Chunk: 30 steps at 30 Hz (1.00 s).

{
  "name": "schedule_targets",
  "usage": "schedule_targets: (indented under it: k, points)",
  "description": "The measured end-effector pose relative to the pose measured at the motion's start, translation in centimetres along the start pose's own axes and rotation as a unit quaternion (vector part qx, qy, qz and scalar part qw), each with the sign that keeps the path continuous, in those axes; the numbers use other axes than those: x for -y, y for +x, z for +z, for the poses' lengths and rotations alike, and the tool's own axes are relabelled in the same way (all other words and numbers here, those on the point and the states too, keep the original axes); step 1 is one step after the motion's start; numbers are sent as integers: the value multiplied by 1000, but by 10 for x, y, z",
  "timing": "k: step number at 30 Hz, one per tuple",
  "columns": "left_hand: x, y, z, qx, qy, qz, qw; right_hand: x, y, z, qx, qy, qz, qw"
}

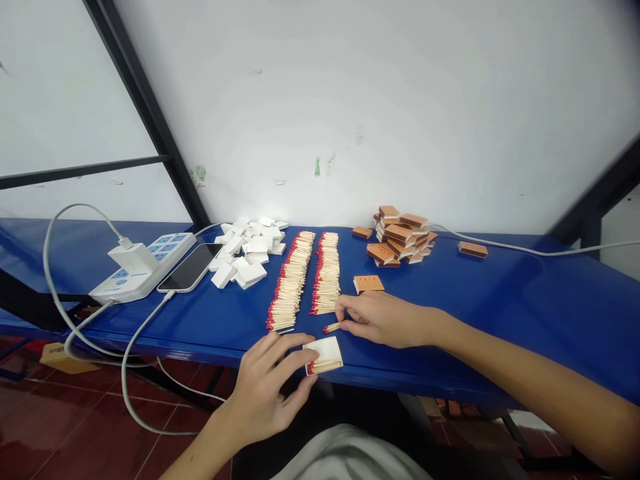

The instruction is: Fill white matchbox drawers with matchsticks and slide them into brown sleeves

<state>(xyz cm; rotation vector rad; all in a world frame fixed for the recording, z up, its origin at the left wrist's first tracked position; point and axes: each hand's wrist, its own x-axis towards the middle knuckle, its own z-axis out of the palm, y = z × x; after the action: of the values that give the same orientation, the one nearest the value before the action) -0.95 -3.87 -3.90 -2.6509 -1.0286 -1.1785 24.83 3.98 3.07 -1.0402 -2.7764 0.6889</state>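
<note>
My left hand [275, 377] grips a white matchbox tray [327, 348] by its left end, at the table's front edge. A few red-tipped matches [326, 366] lie along the tray's near side. Just above it, my right hand [375, 320] pinches a small bunch of matches [333, 327], red heads pointing left. Two long rows of matches, a left row [290, 283] and a right row [327, 273], stretch toward the wall. Behind my right hand lies an orange matchbox [369, 284].
White trays [247, 250] are heaped at the left, and orange matchboxes [403, 237] are piled at the right. A phone [191, 268] and a power strip [145, 270] with looping white cables lie further left. Another matchbox [473, 249] sits near the cable on the right.
</note>
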Motion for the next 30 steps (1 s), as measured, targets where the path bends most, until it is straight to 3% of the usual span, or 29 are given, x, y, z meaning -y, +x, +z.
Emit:
schedule_targets:
  k: [13, 19, 26, 30]
  points:
    - [0, -1, 1, 1, 2, 1, 1000, 2, 0, -3, 9, 10, 18, 1000]
    - [-12, -1, 4, 2, 16, -48, 999, 2, 2, 1, 0, -25, -9, 1000]
    - [-9, -1, -1, 4, -65, -81, 995, 6, 0, 10, -20, -169, -13, 985]
    - [-5, -1, -3, 14, -94, -94, 991, 5, 2, 11, -60, -147, -24, 987]
